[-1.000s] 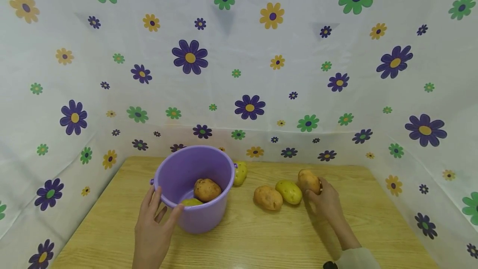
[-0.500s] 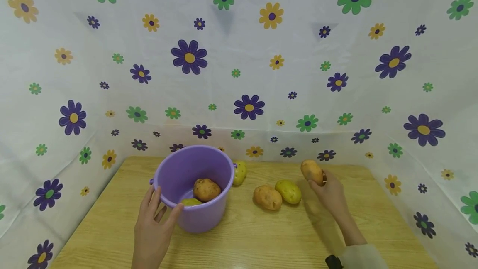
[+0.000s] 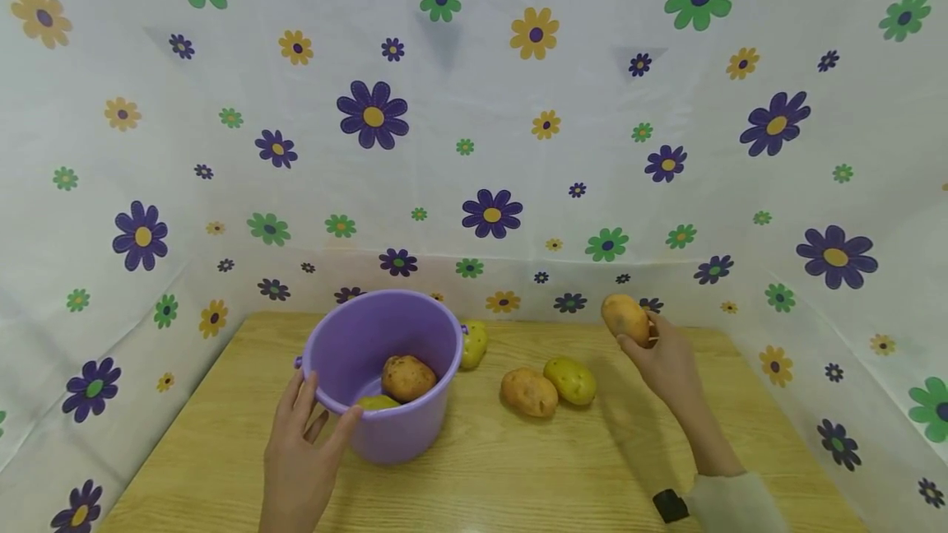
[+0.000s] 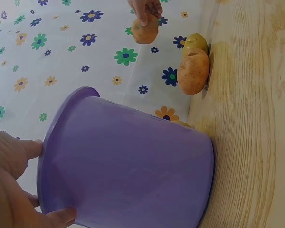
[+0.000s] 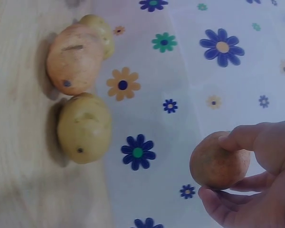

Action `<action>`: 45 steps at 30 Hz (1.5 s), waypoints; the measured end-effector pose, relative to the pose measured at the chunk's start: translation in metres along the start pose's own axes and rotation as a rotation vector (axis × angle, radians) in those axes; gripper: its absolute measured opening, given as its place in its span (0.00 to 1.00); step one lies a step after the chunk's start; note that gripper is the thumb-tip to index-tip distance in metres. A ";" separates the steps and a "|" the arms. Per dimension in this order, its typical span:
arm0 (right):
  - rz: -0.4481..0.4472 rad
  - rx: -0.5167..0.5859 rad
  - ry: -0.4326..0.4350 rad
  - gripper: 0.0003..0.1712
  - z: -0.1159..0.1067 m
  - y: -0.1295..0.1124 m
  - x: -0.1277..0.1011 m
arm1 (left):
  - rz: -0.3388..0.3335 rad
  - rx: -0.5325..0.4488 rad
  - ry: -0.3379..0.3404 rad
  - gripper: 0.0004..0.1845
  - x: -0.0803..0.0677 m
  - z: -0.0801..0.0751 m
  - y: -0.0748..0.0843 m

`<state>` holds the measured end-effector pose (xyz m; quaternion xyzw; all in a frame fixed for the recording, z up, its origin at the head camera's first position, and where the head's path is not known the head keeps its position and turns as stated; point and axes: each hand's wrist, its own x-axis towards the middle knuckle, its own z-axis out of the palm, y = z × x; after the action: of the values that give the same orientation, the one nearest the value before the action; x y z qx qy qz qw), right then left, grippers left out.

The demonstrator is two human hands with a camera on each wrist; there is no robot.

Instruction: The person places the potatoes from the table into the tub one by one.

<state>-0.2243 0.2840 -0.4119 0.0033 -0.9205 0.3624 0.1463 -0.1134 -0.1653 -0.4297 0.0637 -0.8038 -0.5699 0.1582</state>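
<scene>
The right hand (image 5: 256, 180) pinches a brown potato (image 5: 218, 161) above the flowered cloth (image 5: 190, 85); a reddish potato (image 5: 73, 59) and a yellow-green potato (image 5: 83, 128) lie on the worktop (image 5: 19, 142).

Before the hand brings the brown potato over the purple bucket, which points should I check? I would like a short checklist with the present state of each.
1. Grip: right hand pinches the brown potato with fingers and thumb, lifted off the wooden table: ok.
2. Bucket steady: left hand holds the rim of the purple plastic bucket: ok.
3. Bucket upright on the table: ok.
4. Room inside: one brown potato in the bucket and a yellowish one, with space left: ok.
5. Path clear: the two potatoes on the table lie low beneath it: ok.
</scene>
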 end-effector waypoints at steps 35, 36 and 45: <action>-0.067 0.008 0.085 0.38 -0.032 -0.054 0.000 | -0.014 0.051 -0.003 0.49 0.001 0.000 0.001; -0.066 0.009 0.081 0.39 -0.031 -0.055 0.000 | -0.016 0.052 -0.005 0.49 0.001 0.000 0.001; -0.091 0.036 0.043 0.39 -0.014 -0.071 0.002 | 0.006 0.047 0.002 0.48 0.001 0.000 0.000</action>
<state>-0.2140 0.2410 -0.3541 0.0400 -0.9093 0.3721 0.1822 -0.1138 -0.1658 -0.4298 0.0657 -0.8170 -0.5504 0.1589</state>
